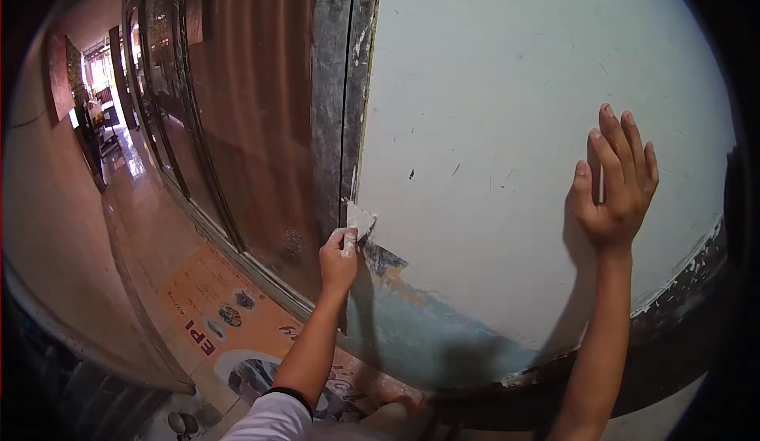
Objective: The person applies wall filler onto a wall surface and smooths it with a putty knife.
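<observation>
My left hand grips a small putty knife, its pale blade pressed against the white plastered wall near the wall's left edge. Just below the blade the wall shows bare bluish and orange patches. My right hand lies flat on the wall further right, fingers together and pointing up, holding nothing. A white sleeve covers my left upper arm at the bottom of the view.
A dark metal frame borders the wall on the left, beside brown glass panels. A printed orange mat lies on the tiled floor. A corridor stretches away to the left.
</observation>
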The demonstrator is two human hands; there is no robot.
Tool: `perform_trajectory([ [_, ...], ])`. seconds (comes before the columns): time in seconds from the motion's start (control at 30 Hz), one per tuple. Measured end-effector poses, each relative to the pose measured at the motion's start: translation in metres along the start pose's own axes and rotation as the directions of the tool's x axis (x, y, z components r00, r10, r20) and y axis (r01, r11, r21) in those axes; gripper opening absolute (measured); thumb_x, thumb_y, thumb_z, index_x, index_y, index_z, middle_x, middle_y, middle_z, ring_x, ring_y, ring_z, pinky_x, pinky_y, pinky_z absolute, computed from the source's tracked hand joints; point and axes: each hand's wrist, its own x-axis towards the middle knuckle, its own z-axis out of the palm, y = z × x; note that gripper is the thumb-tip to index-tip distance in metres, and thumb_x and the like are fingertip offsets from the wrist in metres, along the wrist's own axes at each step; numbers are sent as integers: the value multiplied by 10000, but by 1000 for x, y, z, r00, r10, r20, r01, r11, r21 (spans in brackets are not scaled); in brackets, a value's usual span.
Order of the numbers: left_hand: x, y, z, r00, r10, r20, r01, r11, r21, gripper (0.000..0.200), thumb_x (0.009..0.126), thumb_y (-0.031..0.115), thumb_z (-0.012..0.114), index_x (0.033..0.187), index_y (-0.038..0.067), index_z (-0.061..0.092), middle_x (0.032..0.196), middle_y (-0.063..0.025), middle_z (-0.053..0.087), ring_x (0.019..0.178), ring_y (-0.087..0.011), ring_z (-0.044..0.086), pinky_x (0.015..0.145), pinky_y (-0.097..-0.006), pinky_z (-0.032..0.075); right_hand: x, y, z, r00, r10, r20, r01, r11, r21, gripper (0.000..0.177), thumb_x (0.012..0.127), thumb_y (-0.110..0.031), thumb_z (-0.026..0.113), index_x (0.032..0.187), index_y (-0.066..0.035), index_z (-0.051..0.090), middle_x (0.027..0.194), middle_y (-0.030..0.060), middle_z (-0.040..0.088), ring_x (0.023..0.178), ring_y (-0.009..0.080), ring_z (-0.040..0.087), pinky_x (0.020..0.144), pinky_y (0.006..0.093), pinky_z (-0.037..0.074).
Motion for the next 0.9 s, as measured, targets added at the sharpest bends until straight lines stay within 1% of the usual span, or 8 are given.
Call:
perform_trajectory([
  [0.2, -10, -23, -5, 995, -96, 31, 95, 995, 42, 216, 1035, 212, 624, 1047, 9, 695, 718, -14, 595, 678, -94, 545, 624, -282, 449, 0, 0, 1, 1000, -8, -15, 8, 1000, 9, 386, 815, -147, 644, 1194, -192, 703, 1446, -31, 634, 1427, 192, 498, 1254, 401, 192],
  [0.27, -10, -35, -1, 997, -70, 13, 69, 996, 56, 220, 1017, 200, 619, 1050, 6, 717, 814, -160, 711, 730, -207, 673, 700, -354, 519, 0, 0, 0, 1000, -2, -12, 2, 1000, 9, 381, 815, -146, 643, 1188, -194, 706, 1444, -31, 635, 1428, 191, 497, 1254, 400, 192],
  [0.47, 2, -5, 0, 998, -57, 31, 56, 998, 32, 222, 1018, 195, 615, 1032, -4, 715, 779, -136, 693, 699, -172, 647, 675, -338, 506, -1, 1, 3, 999, -10, -34, 10, 1000, 13, 384, 812, -143, 644, 1187, -202, 706, 1447, -35, 633, 1432, 188, 492, 1253, 402, 203],
  [0.53, -4, -11, -2, 1000, -9, 11, 8, 999, 46, 270, 1053, 236, 597, 982, -11, 678, 711, 7, 579, 670, -93, 523, 623, -283, 442, -1, 0, 1, 1000, 5, -5, -5, 1000, 7, 382, 814, -147, 645, 1187, -204, 705, 1450, -37, 630, 1432, 189, 491, 1251, 407, 209],
  [0.6, -6, -20, -3, 995, -92, 41, 92, 996, -8, 256, 1051, 220, 595, 997, -14, 683, 710, 3, 580, 661, -97, 530, 620, -286, 444, 0, 0, 1, 1000, -1, -18, 1, 1000, 0, 377, 818, -152, 643, 1186, -206, 705, 1452, -37, 629, 1433, 188, 489, 1252, 408, 205],
  [0.67, -5, -17, 1, 1000, -21, 10, 20, 997, 81, 204, 1014, 169, 612, 1038, -8, 712, 810, -167, 697, 694, -211, 650, 684, -356, 515, 0, -1, 1, 1000, 1, -7, -1, 1000, -10, 376, 819, -157, 640, 1186, -206, 705, 1452, -35, 629, 1436, 187, 487, 1255, 409, 196],
  [0.73, 2, 2, 3, 995, -97, 21, 95, 994, 53, 207, 1018, 173, 610, 1030, -8, 709, 809, -179, 699, 687, -244, 652, 680, -365, 514, -1, 0, 1, 1000, 4, -3, -4, 1000, -5, 383, 818, -159, 640, 1194, -201, 702, 1450, -31, 630, 1435, 190, 488, 1254, 407, 192],
  [0.9, 0, 6, -1, 999, 38, -10, -37, 997, 67, 223, 1022, 187, 609, 1027, -14, 706, 780, -181, 691, 678, -234, 650, 665, -368, 507, 1, 0, 0, 1000, 7, -9, -7, 1000, 0, 371, 816, -160, 640, 1179, -188, 712, 1449, -27, 632, 1431, 195, 495, 1247, 410, 197],
])
